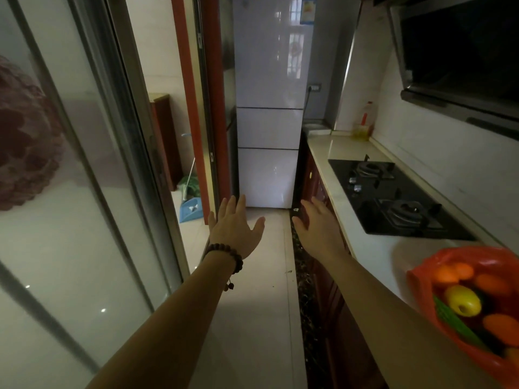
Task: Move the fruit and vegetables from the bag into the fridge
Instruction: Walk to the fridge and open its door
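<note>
An orange plastic bag (427,272) lies open on the counter at the lower right. Inside it show orange fruits (493,284), a yellow fruit (463,300) and a green vegetable (455,322). A tall white fridge (268,127) stands at the far end of the narrow kitchen with all its doors closed. My left hand (234,227) and my right hand (320,224) stretch forward over the floor, palms down, fingers spread, holding nothing. Both hands are well short of the fridge and apart from the bag.
A pale counter (362,248) runs along the right with a black two-burner gas hob (393,197) and an oil bottle (363,122) at its far end. A range hood (460,57) hangs above. Sliding glass doors (84,164) line the left; a blue dustpan (189,209) sits by the doorway.
</note>
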